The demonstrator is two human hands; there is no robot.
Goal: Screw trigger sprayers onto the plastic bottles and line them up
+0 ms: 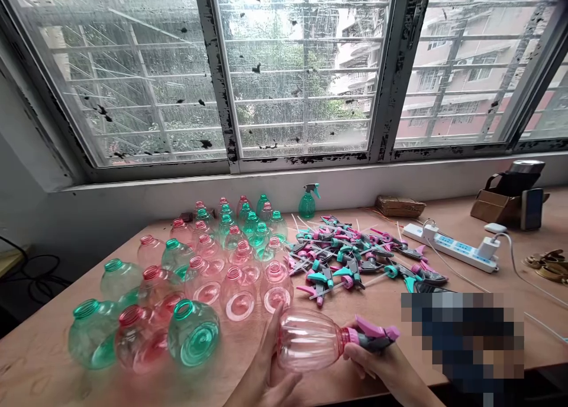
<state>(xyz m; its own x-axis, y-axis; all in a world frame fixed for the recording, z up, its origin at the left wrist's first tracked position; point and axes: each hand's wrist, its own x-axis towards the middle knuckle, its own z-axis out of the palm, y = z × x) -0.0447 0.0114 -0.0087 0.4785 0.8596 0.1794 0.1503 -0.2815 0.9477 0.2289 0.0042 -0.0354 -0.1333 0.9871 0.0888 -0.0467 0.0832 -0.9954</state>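
A clear pink spray bottle [310, 339] lies sideways in my hands, its base to the left and its neck to the right. My left hand [270, 359] wraps round the base end, thumb below and fingers above. At the neck, my right hand [370, 359] has its fingers closed on the pink collar of a spray head [376, 336] with a grey body and pink trigger. The collar sits against the bottle's mouth; how tightly it is joined I cannot tell. Just beyond my hands is a pile of loose pink, teal and grey spray heads [348, 253].
Open-necked pink bottles [237, 291] and green bottles [194, 333] stand in rows at the left. One green bottle with a sprayer [307, 201] stands by the wall. To the right are a white power strip [452, 248], a cardboard box [492, 203], cables and a blurred patch.
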